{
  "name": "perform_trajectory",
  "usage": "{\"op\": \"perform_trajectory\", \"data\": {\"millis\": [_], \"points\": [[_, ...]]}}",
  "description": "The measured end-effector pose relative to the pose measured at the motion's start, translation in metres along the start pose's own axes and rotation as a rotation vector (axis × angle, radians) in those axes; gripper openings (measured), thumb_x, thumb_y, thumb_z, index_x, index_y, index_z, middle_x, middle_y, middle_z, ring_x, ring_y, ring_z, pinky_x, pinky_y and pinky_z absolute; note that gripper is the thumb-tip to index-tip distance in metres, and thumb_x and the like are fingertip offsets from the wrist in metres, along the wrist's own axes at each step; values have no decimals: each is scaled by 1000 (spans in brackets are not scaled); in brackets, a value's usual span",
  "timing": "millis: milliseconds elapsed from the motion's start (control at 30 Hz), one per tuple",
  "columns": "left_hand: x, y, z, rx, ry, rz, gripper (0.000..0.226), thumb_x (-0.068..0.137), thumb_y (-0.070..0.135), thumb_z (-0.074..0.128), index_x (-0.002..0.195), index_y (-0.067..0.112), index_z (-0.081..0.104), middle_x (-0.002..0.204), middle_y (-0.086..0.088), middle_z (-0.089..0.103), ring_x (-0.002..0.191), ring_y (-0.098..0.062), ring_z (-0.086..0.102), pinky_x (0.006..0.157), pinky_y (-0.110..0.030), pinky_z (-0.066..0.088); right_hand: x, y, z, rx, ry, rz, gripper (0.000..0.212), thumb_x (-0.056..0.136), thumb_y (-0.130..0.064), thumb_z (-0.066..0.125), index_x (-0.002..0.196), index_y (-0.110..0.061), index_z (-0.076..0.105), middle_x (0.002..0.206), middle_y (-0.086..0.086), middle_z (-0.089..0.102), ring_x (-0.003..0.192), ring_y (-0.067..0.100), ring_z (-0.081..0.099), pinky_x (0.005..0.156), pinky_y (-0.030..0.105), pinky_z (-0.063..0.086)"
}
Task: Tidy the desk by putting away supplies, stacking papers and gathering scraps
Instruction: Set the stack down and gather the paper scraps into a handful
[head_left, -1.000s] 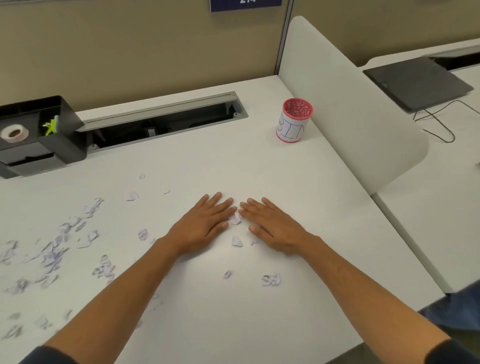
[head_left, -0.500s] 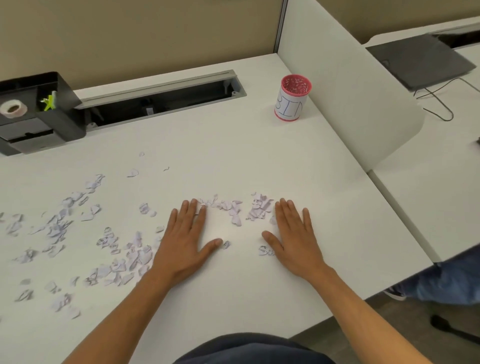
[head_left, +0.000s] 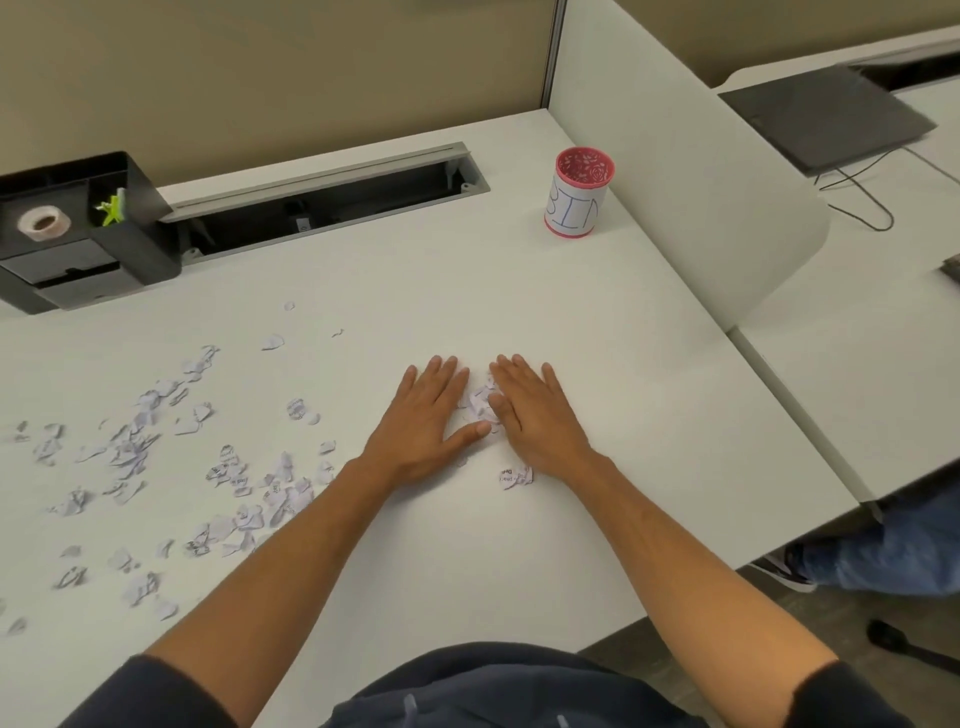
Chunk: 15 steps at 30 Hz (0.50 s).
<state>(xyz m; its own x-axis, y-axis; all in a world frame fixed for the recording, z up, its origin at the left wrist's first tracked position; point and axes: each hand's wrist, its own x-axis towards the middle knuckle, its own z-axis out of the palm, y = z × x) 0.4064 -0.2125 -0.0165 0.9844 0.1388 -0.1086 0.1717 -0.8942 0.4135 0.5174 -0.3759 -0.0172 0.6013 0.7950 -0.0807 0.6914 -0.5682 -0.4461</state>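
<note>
Torn paper scraps (head_left: 156, 447) lie scattered over the left half of the white desk (head_left: 597, 364). My left hand (head_left: 423, 421) and my right hand (head_left: 535, 415) lie flat on the desk side by side, fingers straight, pressing a small heap of scraps (head_left: 480, 405) between them. One printed scrap (head_left: 515, 475) lies just below my right wrist. A pink cup labelled BIN (head_left: 579, 192) stands at the far right of the desk, well beyond both hands.
A black desk organiser (head_left: 78, 234) holding a tape roll (head_left: 42, 222) and a green clip (head_left: 111, 208) stands at the far left. An open cable tray (head_left: 322, 202) runs along the back. A white divider panel (head_left: 685, 171) borders the right; a closed laptop (head_left: 826, 119) lies beyond it.
Both hands slid toward each other, sweeping the scraps that lay in front of the fingers into a heap between them. The view shifted slightly.
</note>
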Motion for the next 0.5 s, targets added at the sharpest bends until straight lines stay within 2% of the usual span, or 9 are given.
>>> {"op": "perform_trajectory", "data": {"millis": [67,167,233,300,367,433,500], "points": [[-1,0,0,23,-50,84,92,85,79,16,155,20,12,163,1,3,148,-7,-9,122,-36,-7,-3,-1,-1,19,-64,-78,54,106,-39,19,153,-14,25,162,0,20,150,10,7,122,36,-2],[-14,-3,0,-16,-79,197,87,88,76,25,154,21,21,161,6,15,149,-5,1,123,-39,3,-19,3,-2,49,-117,-172,55,105,-40,19,152,-13,28,160,0,24,149,8,11,123,32,2],[-25,-5,-2,-83,-72,201,83,87,77,27,150,22,36,158,8,26,148,-4,10,122,-39,10,-30,5,-5,93,-162,-201,52,105,-39,24,151,-15,32,159,-2,28,148,6,14,122,29,4],[-37,-6,-5,-103,8,189,79,88,74,35,147,21,41,156,8,31,148,-5,14,122,-39,13,-40,6,-13,138,-179,-176,53,104,-44,29,150,-19,34,158,-5,29,147,2,13,122,29,9],[-51,-6,-5,-48,126,119,82,88,72,37,150,19,35,158,6,23,149,-8,9,122,-38,9,-48,9,-20,93,-134,-119,64,99,-55,30,152,-18,28,160,-5,23,148,2,7,122,29,8],[-67,-6,-3,-17,155,-47,90,86,75,32,155,18,18,161,6,7,150,-9,-3,123,-34,0,-58,13,-22,-62,-91,-56,85,91,-70,12,155,-14,14,163,-1,10,149,8,-3,122,32,-1],[-82,-2,5,-19,105,-183,97,84,79,25,156,17,2,162,4,-7,149,-11,-14,121,-32,-8,-73,12,-14,-176,-107,18,98,83,-77,-6,155,-11,2,163,1,-2,149,12,-12,121,38,-7]]}}
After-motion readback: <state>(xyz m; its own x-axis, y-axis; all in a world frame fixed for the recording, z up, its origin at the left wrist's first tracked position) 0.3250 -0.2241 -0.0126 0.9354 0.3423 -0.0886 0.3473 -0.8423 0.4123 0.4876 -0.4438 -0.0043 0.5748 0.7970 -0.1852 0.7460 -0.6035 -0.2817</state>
